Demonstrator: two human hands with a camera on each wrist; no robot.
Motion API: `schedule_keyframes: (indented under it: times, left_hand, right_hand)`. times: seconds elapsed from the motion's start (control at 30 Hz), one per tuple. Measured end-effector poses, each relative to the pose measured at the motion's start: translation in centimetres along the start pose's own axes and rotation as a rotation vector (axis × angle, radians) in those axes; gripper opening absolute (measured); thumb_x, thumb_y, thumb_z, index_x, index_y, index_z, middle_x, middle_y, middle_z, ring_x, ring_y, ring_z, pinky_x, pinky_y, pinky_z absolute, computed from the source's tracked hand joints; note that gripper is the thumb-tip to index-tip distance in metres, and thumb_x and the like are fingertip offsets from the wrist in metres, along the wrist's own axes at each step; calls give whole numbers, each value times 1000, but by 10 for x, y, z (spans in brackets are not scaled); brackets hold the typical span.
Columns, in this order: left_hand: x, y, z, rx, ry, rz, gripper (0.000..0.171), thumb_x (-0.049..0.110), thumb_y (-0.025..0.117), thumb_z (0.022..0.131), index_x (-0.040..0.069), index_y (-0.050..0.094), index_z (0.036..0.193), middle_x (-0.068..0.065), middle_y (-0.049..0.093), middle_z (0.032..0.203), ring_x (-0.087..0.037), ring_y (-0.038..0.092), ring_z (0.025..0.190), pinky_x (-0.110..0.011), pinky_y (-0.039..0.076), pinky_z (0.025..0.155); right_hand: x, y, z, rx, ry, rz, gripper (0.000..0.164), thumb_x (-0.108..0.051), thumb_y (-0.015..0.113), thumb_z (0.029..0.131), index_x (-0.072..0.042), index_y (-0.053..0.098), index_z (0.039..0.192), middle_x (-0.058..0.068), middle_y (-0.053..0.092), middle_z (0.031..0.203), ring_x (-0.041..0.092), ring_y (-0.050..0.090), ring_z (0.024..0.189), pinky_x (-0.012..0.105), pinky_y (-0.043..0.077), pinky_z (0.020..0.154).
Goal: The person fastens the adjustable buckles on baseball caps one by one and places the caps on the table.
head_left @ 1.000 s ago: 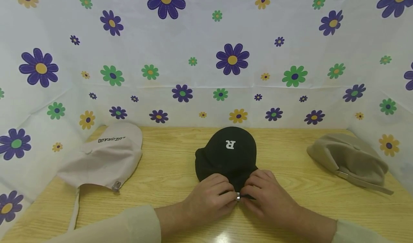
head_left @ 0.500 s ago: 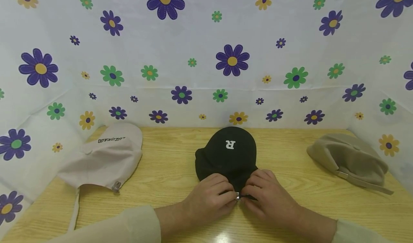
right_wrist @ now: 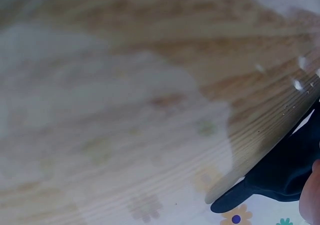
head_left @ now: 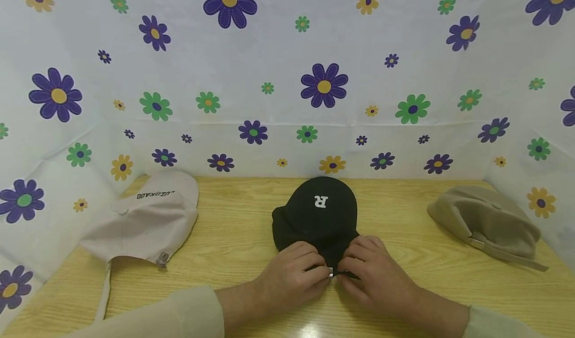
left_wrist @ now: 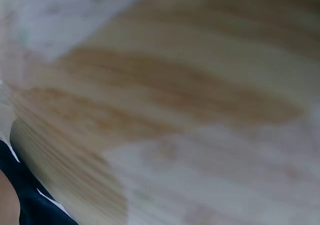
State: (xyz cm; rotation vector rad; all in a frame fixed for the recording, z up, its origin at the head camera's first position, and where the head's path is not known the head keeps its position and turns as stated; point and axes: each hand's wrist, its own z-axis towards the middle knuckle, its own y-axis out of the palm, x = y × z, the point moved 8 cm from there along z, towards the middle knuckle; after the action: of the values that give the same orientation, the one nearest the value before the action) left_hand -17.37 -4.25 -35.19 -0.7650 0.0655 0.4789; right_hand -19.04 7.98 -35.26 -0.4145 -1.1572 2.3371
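By the head view, I record the black cap at lower centre; the left hand's fingers pinch it at the silver buckle, the right hand's pinch its edge alongside. Only there do I see the pale pink cap, left, and tan cap, right. My wrist views show chiefly bench, the black cap's edge entering lower left and lower right respectively.

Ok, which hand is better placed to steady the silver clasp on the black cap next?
Probably the left hand: its fingertips are at the silver clasp, while the right hand grips the black cap across a slight gap from it.
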Motion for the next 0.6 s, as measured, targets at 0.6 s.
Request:
schedule_keyframes:
  times: [0.6]
  left_hand:
    - [16,0,1,-3,-5,20,11,14,63,90,16,72,85,5,66,84,-10,61,81,-23,51,84]
  right_hand:
    - [-4,-8,-11,32,-16,-2,14,-16,75,75,-23,65,80,-14,56,84,8,49,87,35,41,83]
